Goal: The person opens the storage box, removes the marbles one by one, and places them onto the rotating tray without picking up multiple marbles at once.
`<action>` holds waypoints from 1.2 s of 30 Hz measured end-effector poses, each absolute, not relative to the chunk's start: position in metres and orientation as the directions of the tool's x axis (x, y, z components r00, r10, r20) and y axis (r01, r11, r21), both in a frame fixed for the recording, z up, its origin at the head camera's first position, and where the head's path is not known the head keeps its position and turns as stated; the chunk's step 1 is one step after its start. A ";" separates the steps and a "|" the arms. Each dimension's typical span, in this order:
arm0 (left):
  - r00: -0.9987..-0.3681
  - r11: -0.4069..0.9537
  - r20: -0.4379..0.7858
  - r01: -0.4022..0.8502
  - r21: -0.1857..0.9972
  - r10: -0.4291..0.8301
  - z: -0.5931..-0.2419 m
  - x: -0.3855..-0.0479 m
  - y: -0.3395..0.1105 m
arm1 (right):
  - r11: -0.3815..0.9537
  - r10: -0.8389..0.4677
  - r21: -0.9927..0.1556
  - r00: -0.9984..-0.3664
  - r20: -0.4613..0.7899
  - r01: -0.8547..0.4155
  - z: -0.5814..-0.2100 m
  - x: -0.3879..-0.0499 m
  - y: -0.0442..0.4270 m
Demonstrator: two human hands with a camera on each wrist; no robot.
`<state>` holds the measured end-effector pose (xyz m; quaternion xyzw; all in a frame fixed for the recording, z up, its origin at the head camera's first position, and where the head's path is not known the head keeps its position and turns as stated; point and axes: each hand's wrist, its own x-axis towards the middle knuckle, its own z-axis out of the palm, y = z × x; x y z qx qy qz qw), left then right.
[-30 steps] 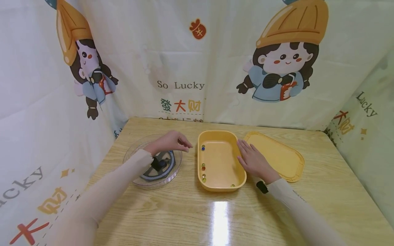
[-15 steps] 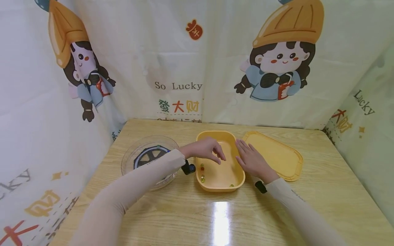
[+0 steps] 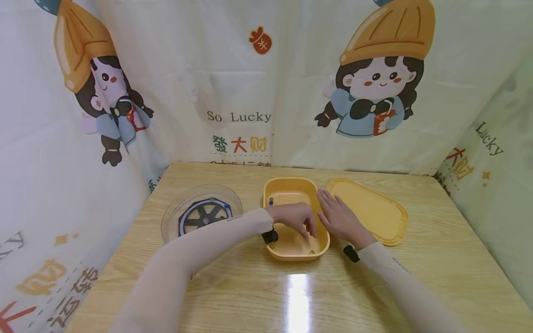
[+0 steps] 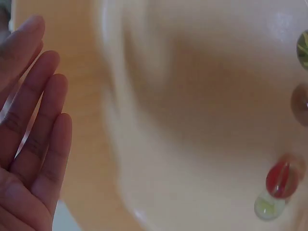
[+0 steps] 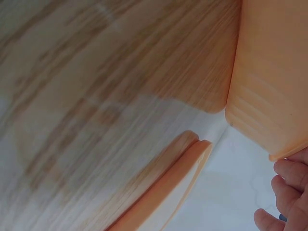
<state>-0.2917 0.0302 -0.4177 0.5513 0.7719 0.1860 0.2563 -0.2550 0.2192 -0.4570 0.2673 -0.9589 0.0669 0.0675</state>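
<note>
Left grip (image 3: pixel 294 219) — relaxed over one box (image 3: pixel 293 257) | right grip (image 3: pixel 342 219) — unclenched, touching it | marbles (image 4: pixel 281 180) four-plus | one lid (image 3: pixel 368 213)

Yellow box (image 3: pixel 291 197): room over its far end, left grip (image 3: pixel 294 219) across its middle, right grip (image 3: pixel 342 218) alongside.

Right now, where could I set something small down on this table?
The table looks bare right of the yellow lid and in front of the box, between both sleeves. Crowded: the box, left hand over or in it, right hand at its edge.
</note>
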 end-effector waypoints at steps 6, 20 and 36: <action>-0.221 0.323 -0.243 0.754 0.572 0.945 -0.429 -0.292 0.038 | 0.848 -0.505 -0.090 -0.847 0.166 -0.523 -0.457 -0.255 0.219; -0.098 0.286 -0.331 0.757 0.588 0.938 -0.450 -0.289 0.053 | 0.846 -0.506 -0.091 -0.846 0.172 -0.525 -0.459 -0.256 0.218; -0.111 0.293 -0.347 0.793 0.534 0.931 -0.454 -0.280 0.058 | 0.848 -0.505 -0.083 -0.847 0.167 -0.523 -0.459 -0.256 0.219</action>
